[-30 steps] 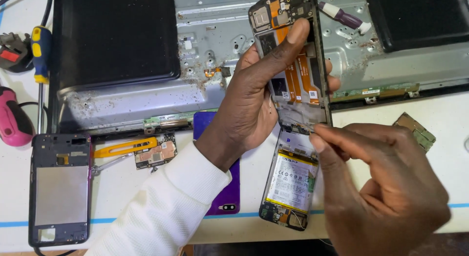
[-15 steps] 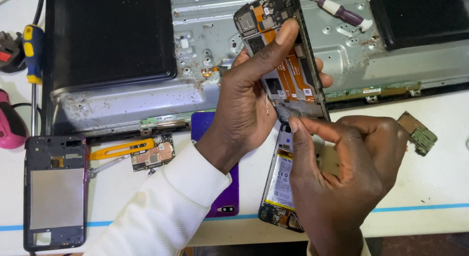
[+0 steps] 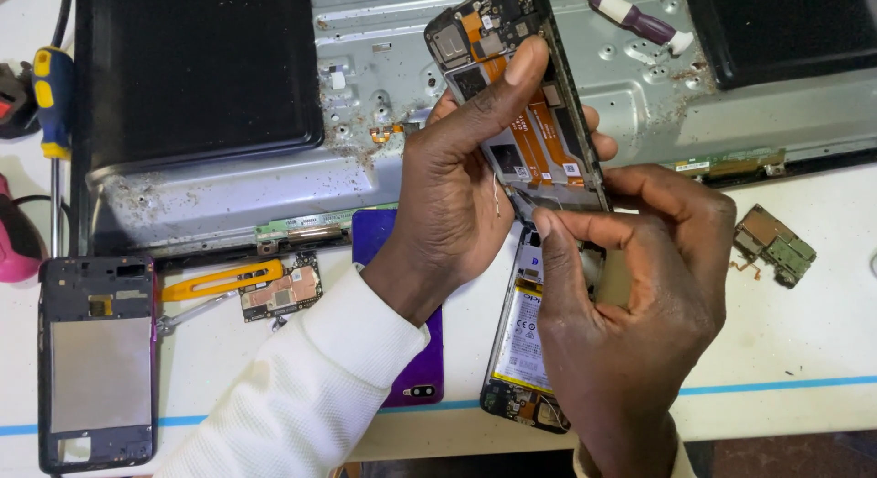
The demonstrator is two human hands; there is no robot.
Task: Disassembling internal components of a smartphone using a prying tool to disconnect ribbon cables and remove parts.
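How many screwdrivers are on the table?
2. A blue-and-yellow screwdriver lies at the far left edge, and a purple-handled screwdriver rests on the grey metal panel at the top. Others may hide under the hands.

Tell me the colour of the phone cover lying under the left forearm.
Purple phone cover, seen in the head view.

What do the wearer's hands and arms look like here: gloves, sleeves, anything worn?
Both hands are bare: no gloves, and no rings or watch visible. The left hand comes out of a long white sleeve in a ribbed or waffle-textured knit, with a snug cuff at the wrist. At the right hand only a thin edge of the same white cuff shows at the bottom of the frame.
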